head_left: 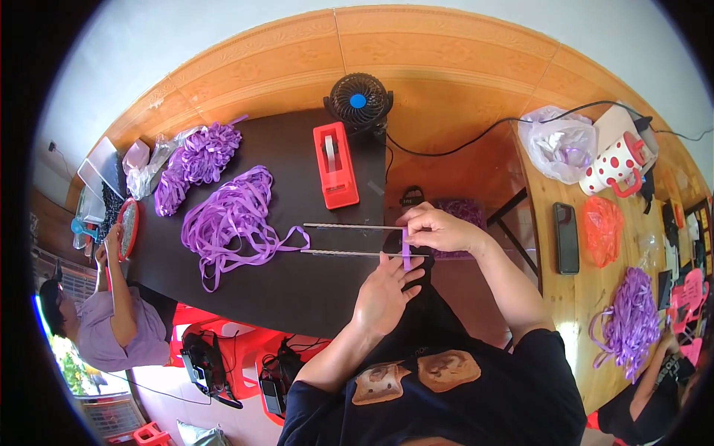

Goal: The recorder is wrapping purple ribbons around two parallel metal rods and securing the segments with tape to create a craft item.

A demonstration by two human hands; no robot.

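Note:
Two thin metal rods (pixel 349 226) jut out side by side past the dark table's right edge. A purple ribbon (pixel 406 249) spans both of them near their right ends. At the upper rod, my right hand (pixel 440 229) is closed in a pinch on the ribbon. Below, my left hand (pixel 383 297) has its fingers stretched and apart, touching the lower rod and the ribbon's lower end. A loose heap of purple ribbon (pixel 230 219) lies on the table, with one loop reaching toward the rods' left ends.
A red tape dispenser (pixel 336 167) and a black fan (pixel 360 102) stand on the dark table (pixel 297 297). More ribbon (pixel 201 160) lies farther left, near a person (pixel 119 320). The wooden table (pixel 554 312) at right holds a phone (pixel 566 238), a dotted tumbler (pixel 613 163) and bags.

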